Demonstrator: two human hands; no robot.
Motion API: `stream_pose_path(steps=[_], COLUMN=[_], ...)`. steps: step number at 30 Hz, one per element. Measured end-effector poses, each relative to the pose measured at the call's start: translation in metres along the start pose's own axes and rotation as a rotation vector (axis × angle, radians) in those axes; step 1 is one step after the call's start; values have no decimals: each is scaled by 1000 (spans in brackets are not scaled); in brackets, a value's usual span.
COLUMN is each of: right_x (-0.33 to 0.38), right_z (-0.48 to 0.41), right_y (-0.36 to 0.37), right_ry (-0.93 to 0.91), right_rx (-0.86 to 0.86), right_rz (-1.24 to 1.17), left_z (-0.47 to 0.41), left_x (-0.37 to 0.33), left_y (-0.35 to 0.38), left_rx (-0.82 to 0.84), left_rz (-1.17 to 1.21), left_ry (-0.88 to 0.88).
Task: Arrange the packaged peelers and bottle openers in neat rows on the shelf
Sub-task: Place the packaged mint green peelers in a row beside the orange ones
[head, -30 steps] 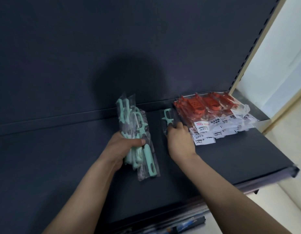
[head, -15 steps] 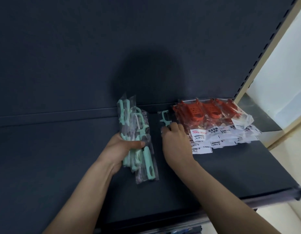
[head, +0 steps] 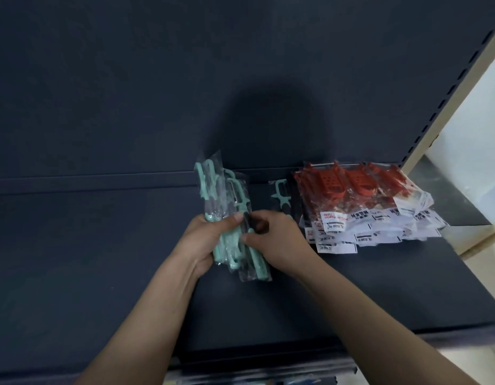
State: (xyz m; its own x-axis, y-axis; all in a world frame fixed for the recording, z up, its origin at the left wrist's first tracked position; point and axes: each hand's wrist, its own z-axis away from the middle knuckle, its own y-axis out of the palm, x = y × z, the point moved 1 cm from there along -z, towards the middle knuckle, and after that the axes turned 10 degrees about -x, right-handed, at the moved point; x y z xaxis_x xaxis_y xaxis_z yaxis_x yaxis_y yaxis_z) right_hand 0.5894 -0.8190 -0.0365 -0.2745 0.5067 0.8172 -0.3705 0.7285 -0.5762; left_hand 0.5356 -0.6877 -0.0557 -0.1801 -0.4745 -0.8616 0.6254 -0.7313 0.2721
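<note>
Left hand (head: 206, 241) grips a bundle of mint-green peelers in clear plastic sleeves (head: 227, 207) over the dark shelf (head: 101, 245), right hand (head: 278, 244) pinches the packet (head: 259, 266) on its 3 o'clock side; judged light, stiff, film slippery: hold at handles.

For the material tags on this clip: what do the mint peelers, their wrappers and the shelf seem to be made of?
Mint peelers: likely moulded plastic, smooth, with a uniform pastel colour.
Wrappers: thin clear plastic film, glossy and crinkled, with glare streaks.
Shelf: probably painted metal, matte dark blue-grey, flat with no grain; not certain.
</note>
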Motion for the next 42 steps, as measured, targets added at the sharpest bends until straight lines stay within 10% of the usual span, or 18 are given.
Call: stream_pose_path(steps=[42], right_x=[-11], right_z=[-9], right_y=[13], right_ry=[-162], right_rx=[-306], right_rz=[870], left_z=[-7], left_x=[1], left_y=[-24], left_rx=[-72], left_rz=[-82], left_ry=[52])
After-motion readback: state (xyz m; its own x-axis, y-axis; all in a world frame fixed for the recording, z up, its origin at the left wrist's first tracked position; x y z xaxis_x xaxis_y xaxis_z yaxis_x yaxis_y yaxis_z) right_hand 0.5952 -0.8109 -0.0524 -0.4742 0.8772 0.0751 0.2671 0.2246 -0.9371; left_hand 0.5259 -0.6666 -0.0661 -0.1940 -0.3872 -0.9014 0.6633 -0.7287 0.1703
